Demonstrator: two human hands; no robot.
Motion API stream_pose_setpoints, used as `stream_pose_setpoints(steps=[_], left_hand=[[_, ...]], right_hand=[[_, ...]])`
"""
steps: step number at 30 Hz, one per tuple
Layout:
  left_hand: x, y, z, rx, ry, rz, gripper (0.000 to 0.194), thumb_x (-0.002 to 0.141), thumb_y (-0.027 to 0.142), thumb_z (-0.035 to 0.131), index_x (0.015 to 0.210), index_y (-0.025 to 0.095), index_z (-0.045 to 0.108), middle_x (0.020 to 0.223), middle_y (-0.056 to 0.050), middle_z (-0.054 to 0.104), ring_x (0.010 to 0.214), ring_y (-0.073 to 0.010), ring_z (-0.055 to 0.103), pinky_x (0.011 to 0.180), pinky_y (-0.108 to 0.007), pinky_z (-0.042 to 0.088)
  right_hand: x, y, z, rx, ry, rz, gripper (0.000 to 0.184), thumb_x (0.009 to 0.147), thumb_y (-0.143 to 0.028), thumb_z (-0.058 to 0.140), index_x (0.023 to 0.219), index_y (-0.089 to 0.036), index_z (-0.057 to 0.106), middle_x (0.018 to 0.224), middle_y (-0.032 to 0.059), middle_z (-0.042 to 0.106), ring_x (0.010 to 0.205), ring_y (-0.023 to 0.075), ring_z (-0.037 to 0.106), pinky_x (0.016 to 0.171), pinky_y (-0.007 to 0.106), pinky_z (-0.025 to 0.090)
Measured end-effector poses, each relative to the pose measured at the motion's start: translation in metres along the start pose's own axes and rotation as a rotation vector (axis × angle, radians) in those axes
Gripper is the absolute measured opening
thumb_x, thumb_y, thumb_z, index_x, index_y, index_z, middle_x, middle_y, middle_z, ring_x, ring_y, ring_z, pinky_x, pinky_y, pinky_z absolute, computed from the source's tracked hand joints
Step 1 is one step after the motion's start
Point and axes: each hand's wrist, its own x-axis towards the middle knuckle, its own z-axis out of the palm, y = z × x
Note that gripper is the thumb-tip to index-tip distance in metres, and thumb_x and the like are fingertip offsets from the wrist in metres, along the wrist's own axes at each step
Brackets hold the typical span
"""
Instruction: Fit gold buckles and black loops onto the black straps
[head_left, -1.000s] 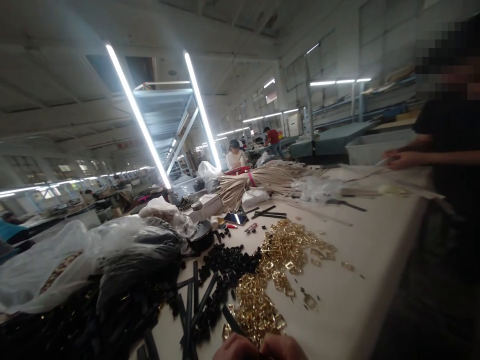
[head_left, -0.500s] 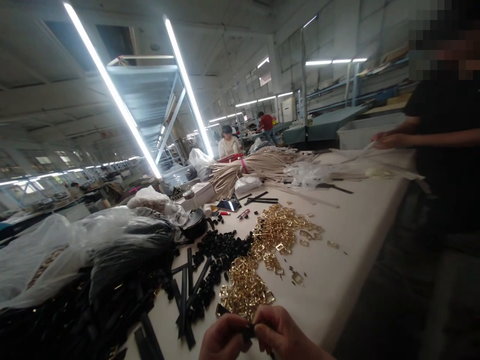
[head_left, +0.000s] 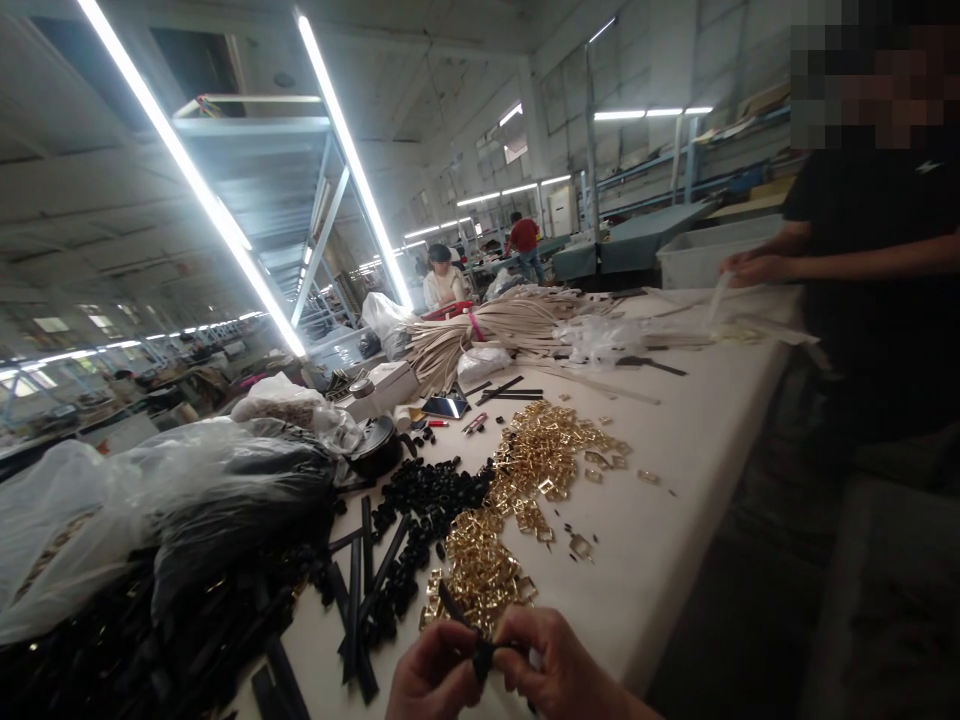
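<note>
At the near edge of the table, my left hand (head_left: 436,668) and my right hand (head_left: 551,660) meet, both pinching a black strap (head_left: 454,606). One end of the strap sticks up to the left, over the gold buckles. A dark bit shows between the fingertips, too small to make out. Just beyond lies a heap of gold buckles (head_left: 487,565), stretching away from me. Left of it spreads a pile of small black loops (head_left: 431,500). Several black strap pieces (head_left: 354,600) lie crossed nearer my left hand.
Clear plastic bags (head_left: 225,470) and a dark heap (head_left: 150,650) fill the left side. Farther back are a black round container (head_left: 375,445), a phone (head_left: 445,407) and a bundle of beige strips (head_left: 480,330). A co-worker (head_left: 862,230) stands at the right, holding a pale strip.
My hands have come up further into view, still together on the black strap. The camera view has shifted, sliding the scene left and up. The co-worker's pale strip now hangs down.
</note>
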Motion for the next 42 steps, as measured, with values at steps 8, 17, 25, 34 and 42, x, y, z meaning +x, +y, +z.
stream_pose_setpoints(steps=[8, 17, 25, 34, 42], left_hand=[[0.0, -0.008, 0.0, -0.019, 0.054, 0.02, 0.038, 0.062, 0.045, 0.085, 0.075, 0.015, 0.067, 0.057, -0.001, 0.06, 0.053, -0.0096, 0.051, 0.055, -0.021, 0.04], [0.002, 0.0, -0.021, 0.254, -0.141, -0.013, 0.032, 0.069, 0.046, 0.078, 0.083, 0.018, 0.075, 0.072, -0.005, 0.062, 0.059, -0.0119, 0.053, 0.055, -0.022, 0.044], [-0.002, -0.003, -0.007, 0.298, 0.089, 0.102, 0.027, 0.067, 0.042, 0.08, 0.078, 0.018, 0.073, 0.07, -0.004, 0.064, 0.058, -0.0119, 0.052, 0.053, -0.02, 0.044], [0.003, -0.006, -0.022, 0.376, -0.076, 0.076, 0.026, 0.069, 0.041, 0.076, 0.081, 0.017, 0.077, 0.075, -0.008, 0.068, 0.067, -0.0173, 0.06, 0.064, -0.025, 0.05], [0.005, -0.011, -0.011, 0.476, 0.12, 0.079, 0.029, 0.067, 0.043, 0.073, 0.08, 0.017, 0.073, 0.074, -0.007, 0.069, 0.065, -0.0182, 0.062, 0.062, -0.024, 0.051]], right_hand=[[0.001, 0.009, 0.005, -0.238, 0.119, -0.025, 0.011, 0.077, -0.021, 0.059, 0.067, -0.017, 0.057, 0.063, -0.002, 0.055, 0.059, 0.0103, 0.046, 0.055, 0.022, 0.033], [-0.004, 0.008, 0.006, -0.366, 0.057, -0.135, 0.012, 0.078, -0.022, 0.06, 0.068, -0.018, 0.055, 0.062, -0.0033, 0.055, 0.057, 0.0087, 0.045, 0.055, 0.022, 0.029], [-0.001, 0.004, 0.001, -0.327, -0.013, -0.084, 0.012, 0.084, -0.023, 0.057, 0.074, -0.018, 0.057, 0.068, -0.0022, 0.059, 0.062, 0.0099, 0.049, 0.059, 0.021, 0.033], [-0.001, 0.007, 0.001, -0.339, -0.046, -0.071, 0.007, 0.082, -0.02, 0.059, 0.075, -0.018, 0.059, 0.068, -0.0033, 0.059, 0.062, 0.0091, 0.05, 0.058, 0.02, 0.032], [0.001, 0.0, 0.004, -0.412, 0.023, -0.009, 0.014, 0.086, -0.026, 0.058, 0.074, -0.018, 0.06, 0.07, -0.0009, 0.063, 0.063, 0.0111, 0.054, 0.058, 0.021, 0.033]])
